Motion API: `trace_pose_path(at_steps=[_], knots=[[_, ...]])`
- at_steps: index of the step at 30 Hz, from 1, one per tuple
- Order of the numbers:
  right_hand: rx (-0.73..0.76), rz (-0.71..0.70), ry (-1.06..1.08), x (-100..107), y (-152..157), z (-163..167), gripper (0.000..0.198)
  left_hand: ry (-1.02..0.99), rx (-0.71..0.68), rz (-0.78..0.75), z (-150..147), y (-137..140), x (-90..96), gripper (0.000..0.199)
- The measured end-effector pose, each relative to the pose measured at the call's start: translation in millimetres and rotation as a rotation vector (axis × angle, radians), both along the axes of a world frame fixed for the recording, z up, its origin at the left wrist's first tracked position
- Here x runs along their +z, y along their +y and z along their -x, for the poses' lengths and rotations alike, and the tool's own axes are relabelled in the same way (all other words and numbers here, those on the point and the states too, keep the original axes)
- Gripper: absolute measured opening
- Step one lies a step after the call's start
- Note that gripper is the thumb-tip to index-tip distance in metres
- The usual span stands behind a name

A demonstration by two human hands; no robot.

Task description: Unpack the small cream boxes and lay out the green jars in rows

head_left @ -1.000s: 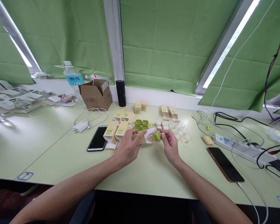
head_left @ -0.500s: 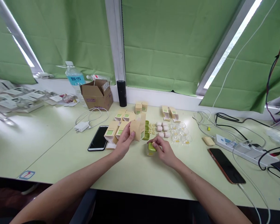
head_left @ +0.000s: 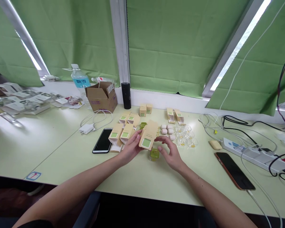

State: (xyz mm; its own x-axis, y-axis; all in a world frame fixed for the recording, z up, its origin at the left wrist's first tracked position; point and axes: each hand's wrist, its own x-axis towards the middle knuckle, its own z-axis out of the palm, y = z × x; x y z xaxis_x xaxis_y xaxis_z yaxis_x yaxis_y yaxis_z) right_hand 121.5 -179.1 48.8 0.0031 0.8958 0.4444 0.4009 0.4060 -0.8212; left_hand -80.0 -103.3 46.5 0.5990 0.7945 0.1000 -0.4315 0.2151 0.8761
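My left hand [head_left: 132, 147] grips a tan cardboard box [head_left: 150, 133] with a green window on its front, tilted up above the table. Just right of that box my right hand [head_left: 170, 152] hovers with fingers apart and nothing in them. Below the box, on the table, stands a small clear container with a green lid [head_left: 154, 154]. Beyond the hands are green lids [head_left: 143, 125], partly hidden by the box, then pinkish-white rounded pieces [head_left: 164, 131] and several clear cups [head_left: 181, 141]. More tan boxes [head_left: 127, 133] stand left of my left hand.
A black phone [head_left: 102, 141] lies left of the boxes; another phone [head_left: 234, 170] charges at the right. A power strip [head_left: 247, 155] and tangled cables fill the right side. Behind stand a brown carton [head_left: 102, 98], a black cylinder [head_left: 126, 95] and a water bottle [head_left: 80, 82].
My right hand has let go of the green-lidded container, which now stands on the table, and has opened. The box in my left hand has turned its green-windowed face towards me and shifted right.
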Motion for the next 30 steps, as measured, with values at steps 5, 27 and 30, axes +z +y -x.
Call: trace_pose_path(at_steps=[5, 27, 30], knots=[[0.106, 0.056, 0.196, -2, 1, 5, 0.053, 0.156, -0.031, -0.035, 1, -10, 2.5, 0.046], [-0.153, 0.136, 0.408, -11, 12, 5, 0.054, 0.200, 0.183, -0.723, 1, -11, -12.9, 0.045], [-0.178, 0.120, 0.369, -13, 13, 4, 0.053, 0.209, 0.184, -0.725, 1, -10, -12.3, 0.044]])
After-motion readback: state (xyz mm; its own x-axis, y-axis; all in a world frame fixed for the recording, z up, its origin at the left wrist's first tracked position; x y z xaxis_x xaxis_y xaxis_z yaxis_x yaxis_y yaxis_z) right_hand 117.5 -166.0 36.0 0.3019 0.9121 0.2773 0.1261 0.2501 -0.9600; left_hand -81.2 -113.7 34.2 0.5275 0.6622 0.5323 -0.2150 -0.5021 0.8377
